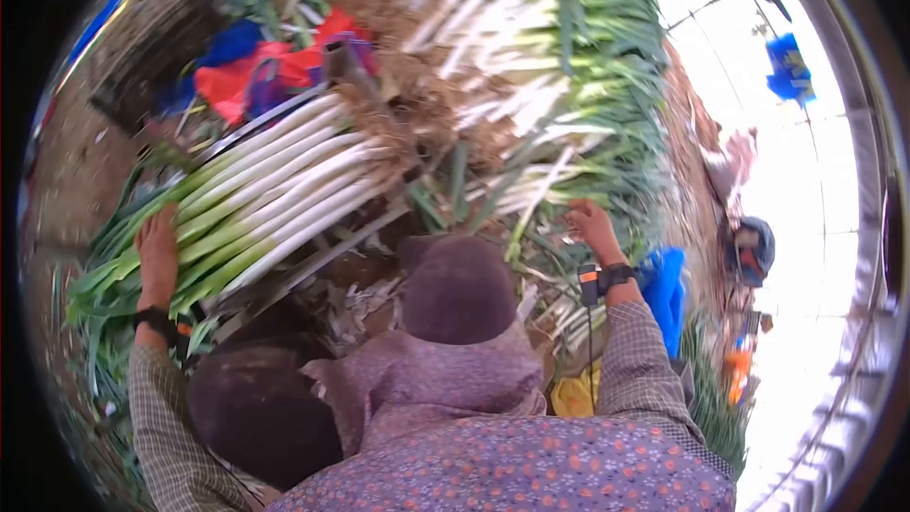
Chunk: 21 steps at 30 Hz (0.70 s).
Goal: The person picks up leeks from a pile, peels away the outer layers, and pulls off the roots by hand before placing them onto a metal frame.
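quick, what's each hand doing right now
left hand: open, flat on the leek bundle
right hand: in the leek pile, grip cannot be told

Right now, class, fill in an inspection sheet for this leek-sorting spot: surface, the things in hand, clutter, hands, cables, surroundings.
Surface: slatted metal rack tilted over trimmings; mostly covered.
Things in hand: bundle of leeks lying across the rack, white stems side by side, green tops toward the left.
Clutter: loose leek pile behind; dry husks and roots; red and blue cloth.
Hands: left hand flat on the bundle's green end; right hand reaching into the loose pile, grip cannot be told.
Cables: thin cable hanging from the right wrist strap.
Surroundings: blue bag on the right; bright greenhouse cover; another person farther right.
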Available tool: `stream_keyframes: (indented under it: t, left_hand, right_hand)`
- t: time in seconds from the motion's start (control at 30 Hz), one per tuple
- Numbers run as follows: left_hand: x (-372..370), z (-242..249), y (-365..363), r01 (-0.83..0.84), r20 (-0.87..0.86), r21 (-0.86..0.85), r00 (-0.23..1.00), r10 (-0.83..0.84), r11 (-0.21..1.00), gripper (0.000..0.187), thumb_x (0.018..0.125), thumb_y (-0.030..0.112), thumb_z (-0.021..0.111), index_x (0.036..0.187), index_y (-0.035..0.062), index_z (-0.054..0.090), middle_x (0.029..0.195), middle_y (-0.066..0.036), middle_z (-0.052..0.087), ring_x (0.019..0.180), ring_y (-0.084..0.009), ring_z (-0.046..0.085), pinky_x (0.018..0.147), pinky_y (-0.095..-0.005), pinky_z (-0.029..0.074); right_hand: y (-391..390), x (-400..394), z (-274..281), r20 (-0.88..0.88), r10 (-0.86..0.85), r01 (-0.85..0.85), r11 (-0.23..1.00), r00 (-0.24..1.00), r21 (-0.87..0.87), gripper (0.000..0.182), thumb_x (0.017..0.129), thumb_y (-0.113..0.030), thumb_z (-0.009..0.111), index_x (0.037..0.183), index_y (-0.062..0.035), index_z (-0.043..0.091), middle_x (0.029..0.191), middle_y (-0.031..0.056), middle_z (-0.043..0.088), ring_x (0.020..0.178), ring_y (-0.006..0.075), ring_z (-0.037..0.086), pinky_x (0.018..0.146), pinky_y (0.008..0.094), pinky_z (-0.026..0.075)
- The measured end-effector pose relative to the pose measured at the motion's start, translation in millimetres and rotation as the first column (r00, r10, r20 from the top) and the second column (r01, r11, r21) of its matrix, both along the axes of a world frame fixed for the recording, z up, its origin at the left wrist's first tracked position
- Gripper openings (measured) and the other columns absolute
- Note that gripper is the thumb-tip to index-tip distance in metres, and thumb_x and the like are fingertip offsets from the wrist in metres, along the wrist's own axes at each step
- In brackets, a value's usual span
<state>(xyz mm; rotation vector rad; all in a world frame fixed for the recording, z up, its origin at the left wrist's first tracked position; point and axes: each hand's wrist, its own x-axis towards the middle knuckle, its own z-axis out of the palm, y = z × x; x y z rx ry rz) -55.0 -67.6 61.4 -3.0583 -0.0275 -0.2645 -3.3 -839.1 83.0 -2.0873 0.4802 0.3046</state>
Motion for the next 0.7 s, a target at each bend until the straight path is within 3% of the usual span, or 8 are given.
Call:
stream_keyframes:
  t: [0.03,0.1,0.17,0.3,0.37,0.47,0.6,0.7]
  left_hand:
    - [0,-12,3,-0.035,-0.005,0.02,0.999,0.035,0.999,0.038,0.09,0.008,0.052,0.127,0.0106,0.052,0.126,-0.01,0.056,0.119,-0.0319,0.049,0.102,-0.0452,0.035]
    - [-9,-6,-20,-0.213,-0.229,0.001,0.951,0.207,0.977,0.041,0.092,0.01,0.051,0.132,0.0113,0.05,0.132,-0.01,0.054,0.126,-0.0301,0.046,0.107,-0.0449,0.032]
    - [-31,-18,-31,-0.141,-0.052,0.032,0.988,0.142,0.99,0.044,0.094,0.014,0.051,0.138,0.0125,0.047,0.138,-0.01,0.051,0.131,-0.0293,0.042,0.109,-0.0436,0.028]
    - [-26,-9,-32,-0.065,-0.085,0.055,0.994,0.069,0.996,0.047,0.097,0.025,0.045,0.142,0.011,0.043,0.143,-0.01,0.046,0.134,-0.0288,0.039,0.112,-0.0426,0.025]
    - [-28,-15,-27,-0.034,-0.076,0.098,0.996,0.042,0.995,0.05,0.099,0.029,0.04,0.145,0.0092,0.041,0.144,-0.011,0.045,0.134,-0.0283,0.039,0.112,-0.0424,0.022]
    - [-27,-13,-30,-0.072,-0.107,0.114,0.991,0.084,0.991,0.051,0.099,0.029,0.038,0.145,0.0085,0.04,0.145,-0.012,0.044,0.135,-0.0285,0.037,0.112,-0.0424,0.021]
    - [-26,-10,-27,-0.086,-0.143,0.152,0.984,0.108,0.985,0.052,0.099,0.03,0.038,0.145,0.0081,0.039,0.144,-0.012,0.044,0.135,-0.0292,0.037,0.112,-0.0429,0.021]
    - [-25,-12,-28,-0.085,-0.132,0.161,0.986,0.107,0.983,0.052,0.099,0.031,0.037,0.145,0.0084,0.039,0.144,-0.013,0.045,0.135,-0.0296,0.037,0.112,-0.0433,0.021]
  right_hand:
    - [-24,-18,-21,-0.046,-0.092,0.093,0.995,0.995,0.017,0.031,0.089,-0.014,0.056,0.118,-0.0028,0.059,0.088,0.0067,0.066,0.071,0.0134,0.064,0.057,0.0275,0.05]
    - [-52,-51,-51,-0.138,-0.246,0.256,0.965,0.959,0.052,0.028,0.09,-0.013,0.057,0.115,-0.0026,0.06,0.086,0.0075,0.066,0.068,0.0143,0.063,0.054,0.0287,0.05]
    - [-53,-75,-75,-0.197,-0.343,0.372,0.919,0.918,0.133,0.025,0.09,-0.013,0.056,0.113,-0.0028,0.059,0.082,0.0056,0.063,0.064,0.0141,0.06,0.053,0.0284,0.049]
    - [-35,-86,-148,-0.274,-0.44,0.501,0.836,0.856,0.224,0.023,0.091,-0.013,0.057,0.112,-0.0041,0.059,0.081,0.0046,0.062,0.062,0.0138,0.058,0.052,0.0279,0.047]
    - [-36,-74,-199,-0.3,-0.375,0.467,0.813,0.877,0.347,0.031,0.089,-0.019,0.062,0.114,-0.0006,0.059,0.09,0.0096,0.067,0.068,0.0184,0.063,0.056,0.0314,0.051]
    - [-33,-31,-276,-0.201,-0.293,0.234,0.933,0.935,-0.271,0.052,0.082,-0.025,0.07,0.124,0.0,0.053,0.11,0.0227,0.066,0.099,0.036,0.066,0.083,0.0423,0.053]
    - [0,23,-270,-0.174,-0.449,0.428,0.892,0.876,-0.146,0.089,0.072,-0.028,0.079,0.14,0.0056,0.034,0.131,0.0313,0.053,0.12,0.0428,0.054,0.099,0.0432,0.046]
    - [-1,32,-296,-0.065,-0.463,0.433,0.864,0.884,-0.258,0.066,0.075,-0.019,0.075,0.127,0.0061,0.043,0.102,0.0203,0.065,0.084,0.0263,0.066,0.073,0.0388,0.055]
